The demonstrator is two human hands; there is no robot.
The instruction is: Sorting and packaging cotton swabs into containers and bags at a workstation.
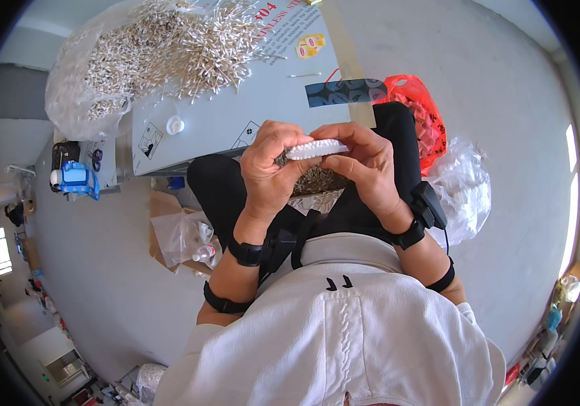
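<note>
A flat bundle of cotton swabs (310, 149) is held above my lap, its white tips lined up in a row. My left hand (269, 159) is closed around the bundle's left end, with fingers on top and thumb below. At the other end my right hand (367, 162) pinches a smooth white edge beside the tips; whether that edge is a wrapper, I cannot tell. Below my hands, many more swabs (320, 181) lie between my thighs, partly hidden by my hands. A large pile of loose swabs (168, 51) spills from a clear plastic bag (66, 101) on the table.
On the grey table (202, 111) are a small white round container (175, 125), a yellow packet (310, 46), a single swab (305, 74) and a dark patterned strip (344, 93). A red bag (428, 128) and clear plastic (462, 189) sit right; a cardboard box (161, 230) stands left.
</note>
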